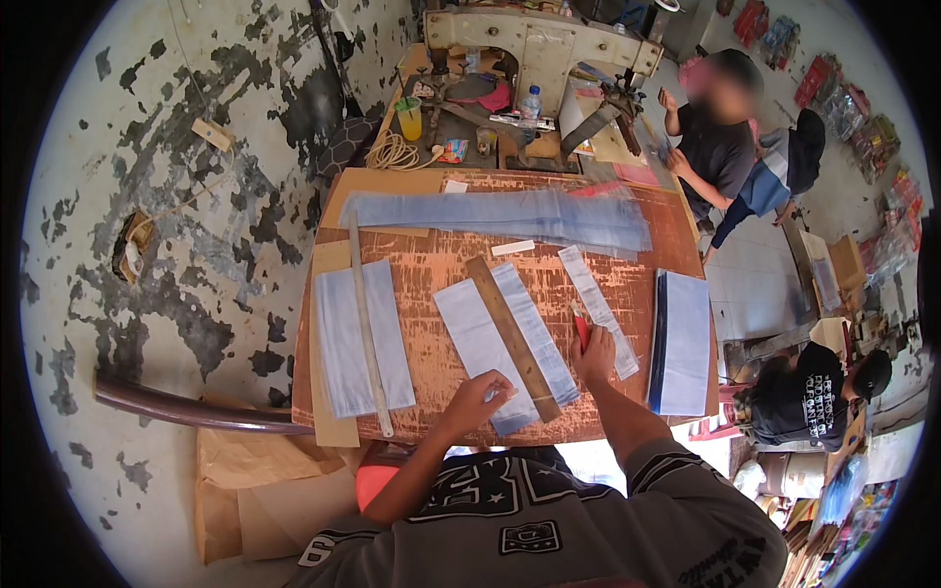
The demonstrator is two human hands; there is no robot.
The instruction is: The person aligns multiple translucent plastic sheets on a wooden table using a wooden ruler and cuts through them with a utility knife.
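Note:
My left hand [480, 402] is curled, thumb and fingertips close together, above the near end of a stack of pale bluish plastic sheets [466, 318]; anything between the fingertips is too small to make out. Across that stack lies a brown wooden ruler [512, 338] at a slant, with a plastic strip [534, 328] along its right side. My right hand [594, 358] is closed around a small red cutter [581, 330], its tip pointing away from me. Just beside this hand, a narrow plastic strip [593, 299] lies slanted on the worn brown table [431, 284].
At left, a long metal ruler [365, 323] crosses another sheet stack [333, 343]. A third stack [684, 343] lies right, and long film [490, 211] spans the back. Beyond stands a sewing-type machine [539, 49], near a drink cup [409, 118] and bottle [530, 106]. People are at right.

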